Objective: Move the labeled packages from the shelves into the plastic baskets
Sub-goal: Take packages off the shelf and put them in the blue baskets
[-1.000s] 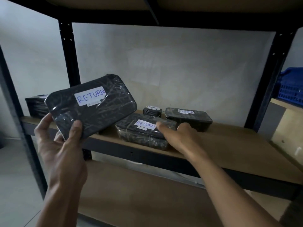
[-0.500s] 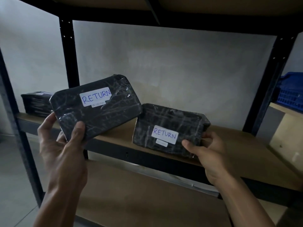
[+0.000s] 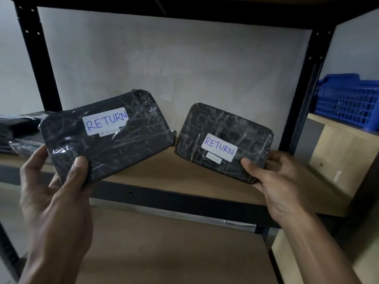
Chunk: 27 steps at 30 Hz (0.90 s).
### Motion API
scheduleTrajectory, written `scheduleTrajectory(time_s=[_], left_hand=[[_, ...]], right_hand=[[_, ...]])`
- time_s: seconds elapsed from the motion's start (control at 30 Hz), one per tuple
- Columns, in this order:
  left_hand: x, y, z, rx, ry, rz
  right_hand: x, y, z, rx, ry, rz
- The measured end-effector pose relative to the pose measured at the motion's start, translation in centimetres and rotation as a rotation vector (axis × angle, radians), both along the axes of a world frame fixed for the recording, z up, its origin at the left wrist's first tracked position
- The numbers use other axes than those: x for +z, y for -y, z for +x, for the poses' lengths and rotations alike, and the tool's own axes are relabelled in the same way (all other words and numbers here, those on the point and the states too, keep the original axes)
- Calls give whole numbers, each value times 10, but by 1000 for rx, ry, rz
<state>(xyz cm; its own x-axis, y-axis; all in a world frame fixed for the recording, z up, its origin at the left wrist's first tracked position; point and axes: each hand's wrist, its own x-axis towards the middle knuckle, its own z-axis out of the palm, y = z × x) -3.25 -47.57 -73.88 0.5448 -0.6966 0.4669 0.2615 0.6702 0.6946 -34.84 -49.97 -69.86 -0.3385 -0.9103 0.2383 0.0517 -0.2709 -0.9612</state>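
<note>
1. The shelving unit (image 3: 184, 199), a black metal frame with tan boards, fills the view; its middle shelf runs from 9 o'clock to 3 o'clock.
2. The blue plastic basket (image 3: 346, 101) sits at 3 o'clock, beyond the right upright, on a separate pale board (only part of it shows).
3. The larger package (image 3: 108, 138), black and wrapped in clear film, is held up at 9 o'clock in front of the shelf, tilted with its right end higher. Its white label (image 3: 105, 121) reads "RETURN".
4. The left hand (image 3: 53, 193) is at 8 o'clock; its thumb presses the face of the larger package near the lower edge and its fingers wrap behind, holding it clear of the shelf.
5. The right hand (image 3: 281, 187) is at 4 o'clock, thumb on the front of the smaller package (image 3: 223, 142), fingers closed behind its lower right corner.
6. The smaller package hangs just right of centre, tilted the other way, apart from the larger one, and carries its own "RETURN" label.
7. More wrapped packages (image 3: 18, 136) lie on the shelf at 9 o'clock, behind the left hand.
</note>
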Motion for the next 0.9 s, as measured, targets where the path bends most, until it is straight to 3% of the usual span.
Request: scheduleTrajectory(time_s=[0.3, 0.47, 0.63, 0.9], left_hand=[[-14, 21, -13, 17, -35, 25], [14, 5, -34, 69, -92, 114], [67, -16, -30, 13, -117, 264], [202, -74, -21, -158, 28, 417]], right_hand=[[2, 13, 14, -102, -36, 15], [11, 12, 15, -142, 9, 146], [41, -6, 19, -185, 64, 267], [140, -74, 45, -156, 147, 490]])
